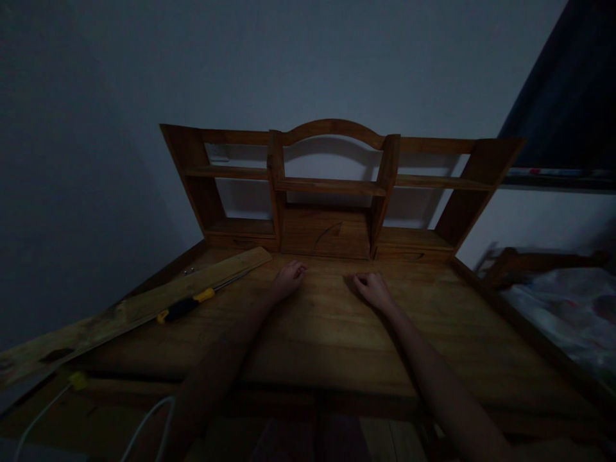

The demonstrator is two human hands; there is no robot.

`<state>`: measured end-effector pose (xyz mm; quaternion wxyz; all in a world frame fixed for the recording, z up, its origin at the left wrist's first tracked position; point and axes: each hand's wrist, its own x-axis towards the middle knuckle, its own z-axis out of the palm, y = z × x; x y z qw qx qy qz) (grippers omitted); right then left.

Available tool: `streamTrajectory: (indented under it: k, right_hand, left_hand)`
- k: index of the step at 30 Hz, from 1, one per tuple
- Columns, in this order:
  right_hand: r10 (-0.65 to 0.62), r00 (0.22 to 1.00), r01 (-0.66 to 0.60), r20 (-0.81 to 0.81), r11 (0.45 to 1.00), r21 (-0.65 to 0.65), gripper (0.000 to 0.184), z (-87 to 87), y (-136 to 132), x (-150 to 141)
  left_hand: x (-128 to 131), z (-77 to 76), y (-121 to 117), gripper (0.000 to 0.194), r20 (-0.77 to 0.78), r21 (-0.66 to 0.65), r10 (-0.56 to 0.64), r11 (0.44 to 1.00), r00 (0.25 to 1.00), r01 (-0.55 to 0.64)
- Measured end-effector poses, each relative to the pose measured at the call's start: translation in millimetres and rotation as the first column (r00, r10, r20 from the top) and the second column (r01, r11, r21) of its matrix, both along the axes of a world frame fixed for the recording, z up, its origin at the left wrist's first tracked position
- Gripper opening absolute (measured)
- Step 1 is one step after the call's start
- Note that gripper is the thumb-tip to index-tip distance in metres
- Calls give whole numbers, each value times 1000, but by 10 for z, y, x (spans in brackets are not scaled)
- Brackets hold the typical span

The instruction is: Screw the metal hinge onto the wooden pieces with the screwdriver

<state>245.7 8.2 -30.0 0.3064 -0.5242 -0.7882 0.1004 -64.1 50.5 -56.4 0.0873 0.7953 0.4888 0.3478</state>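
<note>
Both my forearms stretch forward over a wooden desk top (327,333) in dim light. My left hand (289,279) rests on the wood near the back of the desk, fingers curled loosely, nothing visible in it. My right hand (371,287) lies a short way to its right, also with curled fingers on the surface, and whether anything small is under them I cannot make out. Just beyond both hands stands a wooden shelf hutch (332,186) with an arched top and open compartments.
A long wooden plank (129,311) lies diagonally on the desk's left side. A screwdriver with a black and yellow handle (185,306) rests against it. White cables (144,417) hang at the lower left. A bed with light bedding (568,308) stands to the right.
</note>
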Motion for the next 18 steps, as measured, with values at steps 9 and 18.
streamTrajectory:
  k: [9, 18]
  right_hand:
    - [-13, 1000, 13, -1, 1000, -10, 48, -23, 35, 21]
    - [7, 1000, -7, -8, 999, -36, 51, -10, -48, -14]
  left_hand:
    - [-16, 25, -34, 20, -11, 13, 32, 999, 999, -32]
    - [-46, -18, -69, 20, 72, -37, 79, 996, 994, -76]
